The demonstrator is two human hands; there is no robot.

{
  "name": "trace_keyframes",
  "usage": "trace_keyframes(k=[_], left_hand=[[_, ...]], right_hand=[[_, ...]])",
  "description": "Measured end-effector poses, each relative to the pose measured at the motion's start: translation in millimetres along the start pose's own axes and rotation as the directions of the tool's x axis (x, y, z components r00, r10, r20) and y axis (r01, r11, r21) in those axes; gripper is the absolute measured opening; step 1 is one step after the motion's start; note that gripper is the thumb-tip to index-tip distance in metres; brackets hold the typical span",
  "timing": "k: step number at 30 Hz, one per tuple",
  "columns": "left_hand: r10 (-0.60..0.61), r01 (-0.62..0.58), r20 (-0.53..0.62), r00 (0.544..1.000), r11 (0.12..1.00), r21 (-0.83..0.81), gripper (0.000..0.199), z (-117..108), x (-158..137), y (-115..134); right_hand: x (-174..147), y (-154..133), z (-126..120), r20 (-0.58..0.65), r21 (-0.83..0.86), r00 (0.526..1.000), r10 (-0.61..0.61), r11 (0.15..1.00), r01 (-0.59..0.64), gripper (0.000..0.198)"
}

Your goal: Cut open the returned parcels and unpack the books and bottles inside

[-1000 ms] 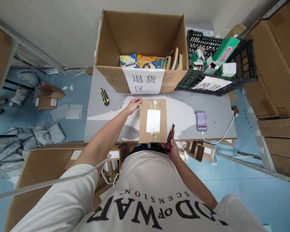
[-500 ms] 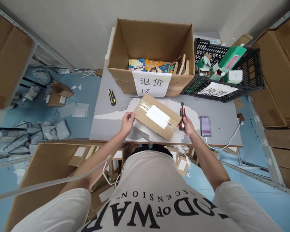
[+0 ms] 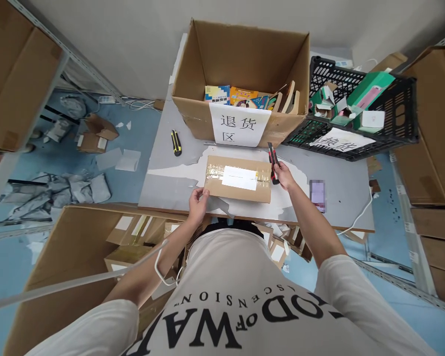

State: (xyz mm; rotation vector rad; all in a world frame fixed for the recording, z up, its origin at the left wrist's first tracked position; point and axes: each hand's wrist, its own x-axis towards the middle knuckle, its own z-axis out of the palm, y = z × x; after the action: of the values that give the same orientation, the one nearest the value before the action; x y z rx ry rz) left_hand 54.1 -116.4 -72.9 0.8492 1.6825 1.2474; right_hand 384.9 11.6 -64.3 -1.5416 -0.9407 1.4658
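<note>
A taped cardboard box (image 3: 215,187) with a white label lies on the table in front of me, its long side nearly level with the table edge. My left hand (image 3: 199,203) is closed at its near left corner, thumb and fingers pinching the edge. In my right hand (image 3: 283,175) is a red and black utility knife (image 3: 271,154), gripped beside the box's right end with the tip pointing away from me. A second utility knife (image 3: 176,143), yellow and black, rests on the table to the left.
Behind the small box stands a large open carton (image 3: 193,116) with books inside and a paper sign. A black plastic crate (image 3: 408,116) holding small boxes is at its right. A phone (image 3: 318,196) lies on the right. Below the table's left edge sits a big carton (image 3: 55,267) of parcels.
The cardboard box has turned from a slant to nearly level with the table edge. My right hand has moved up and left with the utility knife; my left hand has moved slightly nearer me.
</note>
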Motion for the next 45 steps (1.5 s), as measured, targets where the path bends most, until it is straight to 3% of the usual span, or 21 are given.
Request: trace_keyframes(k=[3,4,6,8,10,12,15,19,30,40,45], left_hand=[[0.185,-0.18,0.003,0.983,0.949,0.259,0.047,-2.6,9.1,16.1],[0.281,-0.281,0.054,0.958,0.889,0.362,0.053,-1.3,13.7,24.8],[0.42,-0.502,0.277,0.864,0.697,0.512,0.067,5.8,23.8,44.4],[0.389,-0.665,0.541,0.745,0.489,0.564,0.088,18.4,33.0,63.0],[0.266,-0.755,0.71,0.652,0.314,0.576,0.111,33.4,39.0,76.4],[0.156,-0.793,0.78,0.606,0.186,0.58,0.125,46.2,41.2,83.1],[0.075,-0.803,0.8,0.596,0.084,0.59,0.13,56.0,40.2,83.6],[0.053,-0.792,0.79,0.611,0.051,0.609,0.129,56.7,37.9,79.3],[0.046,-0.763,0.762,0.646,0.089,0.641,0.129,59.8,36.8,78.8],[0.015,-0.757,0.761,0.649,0.115,0.643,0.132,59.0,39.1,74.0],[0.0,-0.754,0.762,0.648,0.141,0.641,0.132,58.8,39.9,72.4]], right_hand=[[-31.9,12.6,-10.7,-0.107,0.078,0.993,-0.05,0.995,0.059,0.049],[-46.7,17.6,-15.2,-0.133,0.071,0.99,-0.056,0.995,0.066,0.051],[-78.4,27.4,-23.6,-0.144,-0.001,0.988,-0.047,0.999,0.047,0.054],[-107.3,35.1,-28.4,-0.118,-0.082,0.993,-0.025,0.997,0.015,0.063],[-127.4,39.1,-28.3,-0.085,-0.127,0.996,-0.011,0.992,0.0,0.075],[-136.9,39.5,-24.9,-0.061,-0.142,0.998,0.003,0.99,-0.011,0.08],[-137.8,37.1,-19.7,-0.03,-0.152,0.999,0.017,0.988,-0.022,0.08],[-137.2,35.1,-20.1,-0.011,-0.178,1.0,0.016,0.984,-0.018,0.078],[-134.7,19.4,-48.7,0.163,-0.185,0.978,0.127,0.978,-0.096,0.075],[-140.6,11.5,-78.2,0.344,-0.309,0.92,0.188,0.948,-0.078,0.071],[-161.4,13.1,-80.4,0.394,-0.315,0.88,0.264,0.939,-0.141,0.068]])
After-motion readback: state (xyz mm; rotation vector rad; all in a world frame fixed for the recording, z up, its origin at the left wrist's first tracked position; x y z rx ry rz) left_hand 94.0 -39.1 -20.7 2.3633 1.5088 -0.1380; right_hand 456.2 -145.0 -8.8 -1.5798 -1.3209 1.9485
